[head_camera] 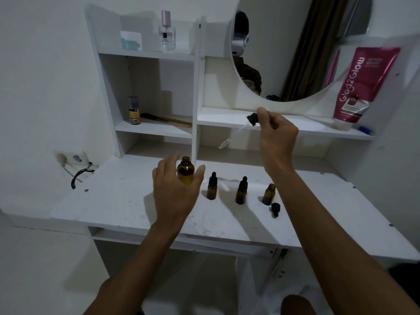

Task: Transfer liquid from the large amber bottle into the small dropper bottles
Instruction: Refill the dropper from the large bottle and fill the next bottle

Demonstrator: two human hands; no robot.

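Note:
The large amber bottle [185, 170] stands uncapped on the white desk [118, 201]. My left hand [175, 192] hovers spread around it, thumb and fingers on either side, not clearly touching. My right hand [276, 133] is raised above the desk and pinches the black bulb of a long glass dropper [238, 129], whose tip slants down to the left. Three small amber dropper bottles stand in a row: two capped [212, 189] [241, 191] and one uncapped [269, 194]. Its black cap [275, 208] lies in front of it.
White shelving rises behind the desk with a perfume bottle [168, 32], a small dark spray bottle [133, 111] and a comb [168, 120]. A round mirror [295, 46] and a pink tube [361, 85] are at right. A wall socket with cable [75, 159] sits left.

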